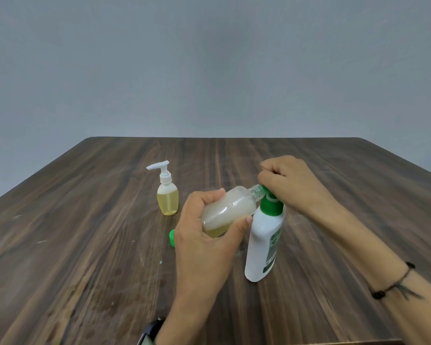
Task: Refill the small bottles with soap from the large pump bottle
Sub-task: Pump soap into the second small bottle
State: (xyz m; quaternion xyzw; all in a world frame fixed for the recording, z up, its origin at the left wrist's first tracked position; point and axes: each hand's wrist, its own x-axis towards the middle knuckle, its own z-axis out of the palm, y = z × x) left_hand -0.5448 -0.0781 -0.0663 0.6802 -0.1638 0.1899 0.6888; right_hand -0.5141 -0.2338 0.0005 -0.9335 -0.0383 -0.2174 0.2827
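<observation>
Here, on a dark wooden worktop (85, 245) in front of a plain grey wall (209, 58), a person works with both bare hands. The left hand (207, 235) grips a small clear bottle (228, 211), fingers and thumb curled round its lower body. This bottle is held off the worktop and tilted, its open threaded neck pointing up and to the right, right against the nozzle of the large pump bottle (263, 245). A little yellowish soap sits in its lower end, and the walls above look cloudy with suds or smears.

The large pump bottle is white with a green pump top (271, 206) and a green label on its side; it stands upright on the worktop, just to the right of the left hand. The right hand (290, 181) rests on top of the pump head with its fingers curled down over it, so most of the pump head is hidden; whether it is being pushed down I cannot tell.

Further back and to the left stands a second small bottle (167, 196), upright, with a white pump top fitted and yellow soap filling roughly its lower two thirds. It is apart from both hands. A green cap (172, 237) lies on the worktop just left of the left hand, partly hidden behind it.

A dark cord bracelet (393, 285) circles the right forearm, and a dark band (151, 328) shows at the left wrist near the bottom edge.
</observation>
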